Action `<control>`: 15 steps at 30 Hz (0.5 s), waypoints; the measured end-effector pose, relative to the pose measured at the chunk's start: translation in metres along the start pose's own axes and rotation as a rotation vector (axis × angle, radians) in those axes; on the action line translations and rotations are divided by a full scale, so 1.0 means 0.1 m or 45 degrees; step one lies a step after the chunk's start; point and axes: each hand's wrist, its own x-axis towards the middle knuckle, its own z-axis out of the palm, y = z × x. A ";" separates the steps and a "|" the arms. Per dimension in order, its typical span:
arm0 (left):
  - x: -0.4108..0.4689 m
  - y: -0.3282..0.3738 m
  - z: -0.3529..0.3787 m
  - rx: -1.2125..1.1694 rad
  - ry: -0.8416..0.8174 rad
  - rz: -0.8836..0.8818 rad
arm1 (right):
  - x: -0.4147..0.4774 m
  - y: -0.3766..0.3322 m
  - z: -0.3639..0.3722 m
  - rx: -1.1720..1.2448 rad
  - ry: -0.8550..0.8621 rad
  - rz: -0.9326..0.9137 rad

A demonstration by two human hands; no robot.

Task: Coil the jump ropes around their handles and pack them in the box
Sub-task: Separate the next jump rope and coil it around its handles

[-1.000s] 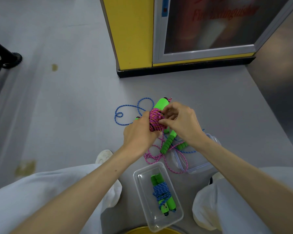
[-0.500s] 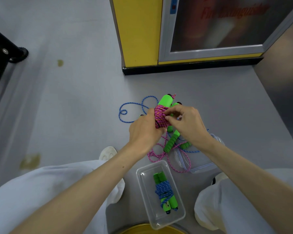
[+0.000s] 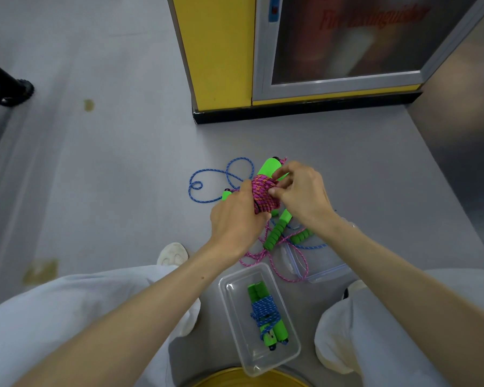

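My left hand [image 3: 236, 219] grips a pair of green handles wound with pink rope [image 3: 263, 192], held above the floor. My right hand [image 3: 302, 192] pinches the pink rope at the top of the coil. Loose pink rope [image 3: 274, 261] trails down to the floor. Another jump rope with green foam handles [image 3: 277, 233] and a blue rope [image 3: 221, 177] lies on the floor under my hands. A clear plastic box [image 3: 288, 356] between my knees holds a green-handled rope coiled in blue [image 3: 264, 314].
A clear lid [image 3: 324, 263] lies on the grey floor to the right of the box. A yellow cabinet with a glass door [image 3: 263, 51] stands ahead. A black leg with a foot [image 3: 9, 85] is at the far left. A yellow rim [image 3: 249, 379] shows at the bottom.
My right hand has shifted up along the pink coil, from its right side to its top. My left hand keeps its grip on the handles.
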 end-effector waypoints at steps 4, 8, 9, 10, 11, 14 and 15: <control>-0.03 0.03 0.03 0.033 0.062 -0.004 | -0.06 -0.07 0.08 -0.130 0.081 -0.019; -0.04 0.07 0.04 0.036 0.076 -0.031 | -0.07 -0.11 0.13 -0.118 0.116 -0.026; -0.03 0.08 0.04 0.028 0.079 -0.037 | -0.07 -0.12 0.13 -0.116 0.133 -0.027; -0.03 0.09 0.03 0.020 0.079 -0.049 | -0.08 -0.13 0.14 -0.134 0.141 -0.027; -0.02 0.09 0.03 0.012 0.074 -0.062 | -0.08 -0.14 0.14 -0.166 0.144 -0.027; -0.01 0.09 0.02 -0.016 0.029 -0.081 | -0.09 -0.12 0.14 -0.268 0.127 -0.040; -0.01 0.09 0.02 -0.027 0.024 -0.080 | -0.09 -0.12 0.15 -0.273 0.130 -0.030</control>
